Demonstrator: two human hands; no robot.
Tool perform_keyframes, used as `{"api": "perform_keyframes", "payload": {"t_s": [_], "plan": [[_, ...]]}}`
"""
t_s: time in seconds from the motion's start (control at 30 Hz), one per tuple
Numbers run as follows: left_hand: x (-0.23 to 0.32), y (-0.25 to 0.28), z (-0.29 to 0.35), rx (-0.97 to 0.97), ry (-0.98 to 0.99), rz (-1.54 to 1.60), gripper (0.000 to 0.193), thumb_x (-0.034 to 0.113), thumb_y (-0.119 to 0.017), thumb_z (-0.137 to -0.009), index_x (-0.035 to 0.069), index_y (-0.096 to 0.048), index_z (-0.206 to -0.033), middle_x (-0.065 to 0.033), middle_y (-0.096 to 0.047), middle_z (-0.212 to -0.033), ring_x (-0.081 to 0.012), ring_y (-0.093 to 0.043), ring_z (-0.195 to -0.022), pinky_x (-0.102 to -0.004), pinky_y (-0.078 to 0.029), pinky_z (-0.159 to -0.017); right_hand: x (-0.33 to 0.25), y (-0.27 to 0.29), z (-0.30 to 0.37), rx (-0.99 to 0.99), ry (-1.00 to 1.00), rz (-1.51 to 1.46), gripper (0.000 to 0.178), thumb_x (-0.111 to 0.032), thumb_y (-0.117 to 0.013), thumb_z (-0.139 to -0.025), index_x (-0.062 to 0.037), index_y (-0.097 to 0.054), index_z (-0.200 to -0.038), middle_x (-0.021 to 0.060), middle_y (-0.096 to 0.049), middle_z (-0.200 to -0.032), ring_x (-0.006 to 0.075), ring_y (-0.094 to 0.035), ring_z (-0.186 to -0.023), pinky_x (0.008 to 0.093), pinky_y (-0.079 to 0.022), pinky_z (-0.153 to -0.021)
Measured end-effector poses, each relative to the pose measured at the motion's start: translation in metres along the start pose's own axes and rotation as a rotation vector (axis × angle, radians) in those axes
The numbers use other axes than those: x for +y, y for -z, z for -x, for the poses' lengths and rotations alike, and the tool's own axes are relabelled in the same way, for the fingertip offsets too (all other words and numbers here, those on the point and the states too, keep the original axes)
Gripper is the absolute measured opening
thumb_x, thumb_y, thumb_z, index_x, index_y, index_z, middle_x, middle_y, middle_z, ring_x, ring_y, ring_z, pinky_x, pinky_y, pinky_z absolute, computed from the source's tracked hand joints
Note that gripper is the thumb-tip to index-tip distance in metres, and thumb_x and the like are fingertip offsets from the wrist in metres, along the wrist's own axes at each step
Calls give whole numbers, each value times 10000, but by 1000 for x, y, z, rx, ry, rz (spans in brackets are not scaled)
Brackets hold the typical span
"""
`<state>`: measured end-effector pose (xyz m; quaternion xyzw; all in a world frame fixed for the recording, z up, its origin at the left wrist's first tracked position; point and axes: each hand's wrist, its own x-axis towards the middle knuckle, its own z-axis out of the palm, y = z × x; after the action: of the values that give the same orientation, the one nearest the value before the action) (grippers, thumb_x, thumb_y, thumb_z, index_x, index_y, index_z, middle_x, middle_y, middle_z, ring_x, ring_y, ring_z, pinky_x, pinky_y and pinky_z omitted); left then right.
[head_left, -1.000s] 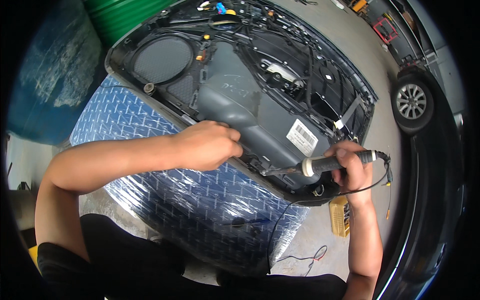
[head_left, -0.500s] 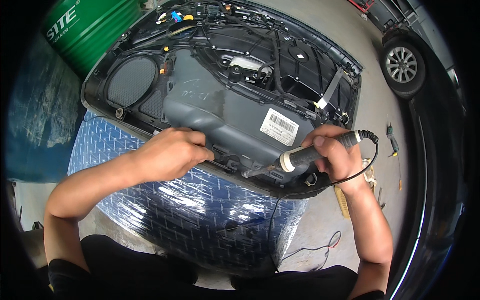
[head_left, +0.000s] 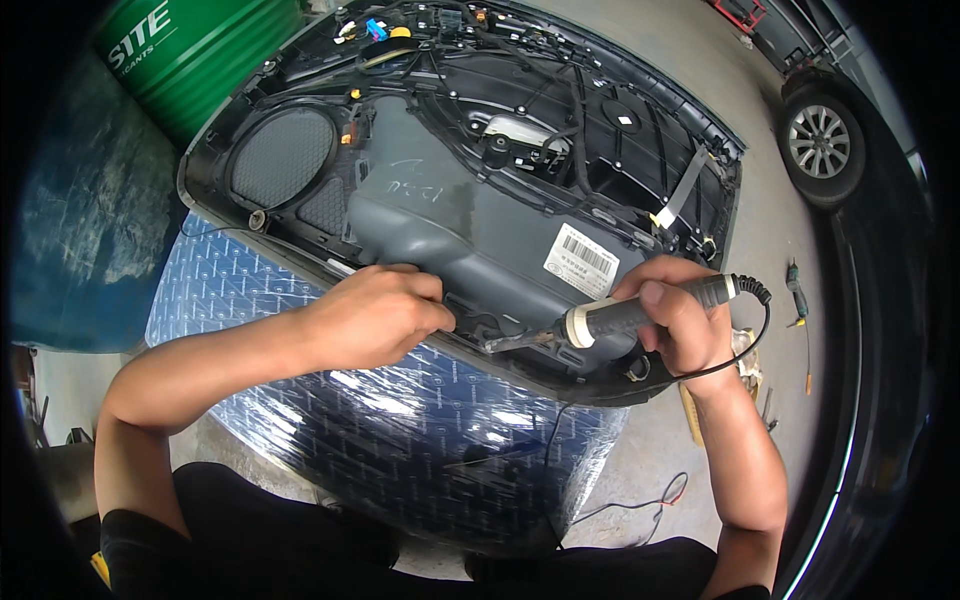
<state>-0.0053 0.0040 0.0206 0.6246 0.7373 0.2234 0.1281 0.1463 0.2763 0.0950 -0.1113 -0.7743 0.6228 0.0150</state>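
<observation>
A black car door panel (head_left: 395,228) lies with its inner side up on a blue, plastic-wrapped stack (head_left: 385,420). My right hand (head_left: 682,318) grips a soldering iron (head_left: 612,318) by its dark, pale-ringed handle. The iron's metal tip rests over or against the plastic along the panel's near edge; exact contact is unclear. Just left of the tip, my left hand (head_left: 392,315) is closed at the same edge, fingertips pressed together. Whatever those fingers pinch is hidden. A white barcode label (head_left: 580,262) sits on the panel's grey padded section.
The iron's black cord (head_left: 757,345) loops past my right wrist. Green (head_left: 205,65) and blue (head_left: 80,230) drums stand at left. A dark car (head_left: 885,330) is parked at right. A green-handled tool (head_left: 795,290) lies on the floor.
The view has shifted, so the panel appears a little farther right. Against the panel, the iron's tip has moved slightly left, closer to my left hand. Both grips look the same.
</observation>
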Motion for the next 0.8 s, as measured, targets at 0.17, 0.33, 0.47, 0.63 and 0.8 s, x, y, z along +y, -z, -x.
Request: {"api": "perform_keyframes", "payload": {"t_s": [0.17, 0.33, 0.47, 0.63, 0.8], "plan": [[-3, -3, 1, 10, 20, 35, 135, 1, -670, -782, 12, -704, -912, -118, -647, -852, -316, -664, -832, -431, -549, -774, -1, -4, -5, -38, -31, 3, 244, -167, -563, -880, 24, -713, -908, 37, -594, -629, 73, -498, -529, 236, -373, -500], [-6, -5, 2, 18, -10, -11, 144, -28, -644, -754, 12, -697, -882, -117, -642, -841, -316, -663, -835, -433, -546, -770, 0, -8, -9, -31, -26, -2, 240, -164, -562, -879, 23, -710, -901, 40, -598, -633, 72, -496, -528, 235, -373, -500], [-5, -6, 4, 16, 2, -49, 110, -21, -642, -744, 24, -687, -834, -117, -641, -840, -315, -663, -840, -430, -546, -767, 0, -10, -10, -27, -9, 9, 241, -165, -557, -875, 22, -708, -891, 41, -591, -627, 76, -492, -525, 236, -373, -500], [-8, -10, 5, 90, -32, -64, 77, -1, -647, -699, 22, -691, -757, -127, -645, -785, -335, -673, -786, -443, -553, -713, 6, -12, -12, -4, 16, 36, 267, -190, -553, -867, 34, -698, -878, 45, -581, -615, 84, -486, -499, 240, -365, -478], [-10, -12, 6, 1, 16, -86, 140, 5, -651, -729, 48, -721, -842, -89, -643, -824, -306, -664, -825, -421, -563, -731, 10, -14, -11, 39, 1, 46, 312, -242, -571, -841, 46, -686, -864, 52, -586, -616, 87, -489, -488, 237, -356, -465]]}}
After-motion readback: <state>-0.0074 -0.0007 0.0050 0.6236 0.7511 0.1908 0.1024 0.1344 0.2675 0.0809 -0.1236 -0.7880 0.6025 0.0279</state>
